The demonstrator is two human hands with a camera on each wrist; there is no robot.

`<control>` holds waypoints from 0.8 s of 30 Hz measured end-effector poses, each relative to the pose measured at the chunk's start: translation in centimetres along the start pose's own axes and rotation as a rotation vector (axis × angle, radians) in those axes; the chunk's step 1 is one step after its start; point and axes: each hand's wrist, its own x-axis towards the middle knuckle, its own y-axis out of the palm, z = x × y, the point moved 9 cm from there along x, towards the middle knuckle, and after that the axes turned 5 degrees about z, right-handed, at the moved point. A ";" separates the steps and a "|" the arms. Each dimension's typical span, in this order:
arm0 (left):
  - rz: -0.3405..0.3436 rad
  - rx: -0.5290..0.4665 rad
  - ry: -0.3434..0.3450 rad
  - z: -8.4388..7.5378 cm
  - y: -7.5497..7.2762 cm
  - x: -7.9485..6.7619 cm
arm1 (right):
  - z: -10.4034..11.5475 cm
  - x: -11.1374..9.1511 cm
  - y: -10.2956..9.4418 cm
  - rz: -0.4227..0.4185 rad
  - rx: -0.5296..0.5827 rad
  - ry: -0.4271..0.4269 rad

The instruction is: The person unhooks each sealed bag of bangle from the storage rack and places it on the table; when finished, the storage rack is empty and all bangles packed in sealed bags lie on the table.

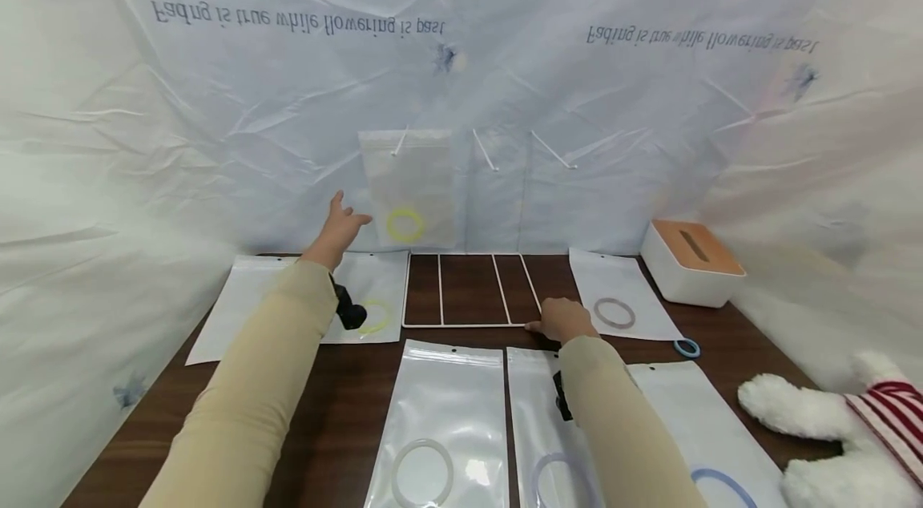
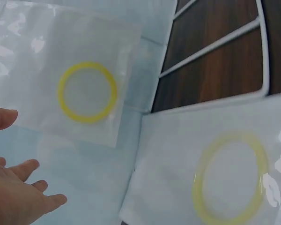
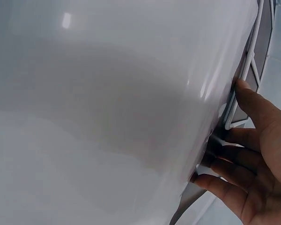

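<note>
My left hand (image 1: 342,223) is raised with spread fingers beside a clear zip bag (image 1: 425,179) that hangs from a white hook and contains a yellow ring (image 1: 405,226). In the left wrist view, the fingers (image 2: 23,171) are apart from the bag and hold nothing. My right hand (image 1: 566,319) grips the front right corner of a white wire rack (image 1: 472,325) on the table. The right wrist view has its thumb (image 3: 253,101) across the front rail and the other fingers curled around the corner. Two bare hooks (image 1: 485,149) stick out right of the hanging bag.
Several bags with rings lie on the dark table (image 1: 324,412), one with a yellow ring (image 1: 376,317) and one with a grey ring (image 1: 614,313). At the right are a tissue box (image 1: 685,276), a small blue ring (image 1: 687,348) and a white plush toy (image 1: 829,428). Patterned sheeting surrounds the table.
</note>
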 end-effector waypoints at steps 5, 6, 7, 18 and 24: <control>-0.002 -0.054 0.050 -0.6 1.3 0.6 | -0.1 -0.1 -0.3 -0.011 0.005 0.001; -0.009 -0.065 0.060 -0.7 1.5 0.7 | -0.1 -0.2 -0.4 -0.013 0.005 0.001; -0.015 -0.072 0.069 -0.7 1.7 0.8 | -0.1 -0.2 -0.5 -0.014 0.005 0.001; -0.167 -0.037 0.078 -0.1 2.1 1.6 | 0.0 -0.3 -0.3 -0.006 0.012 -0.010; -0.093 -0.116 0.070 0.0 3.4 2.2 | 0.0 -0.3 -0.2 -0.008 0.007 -0.013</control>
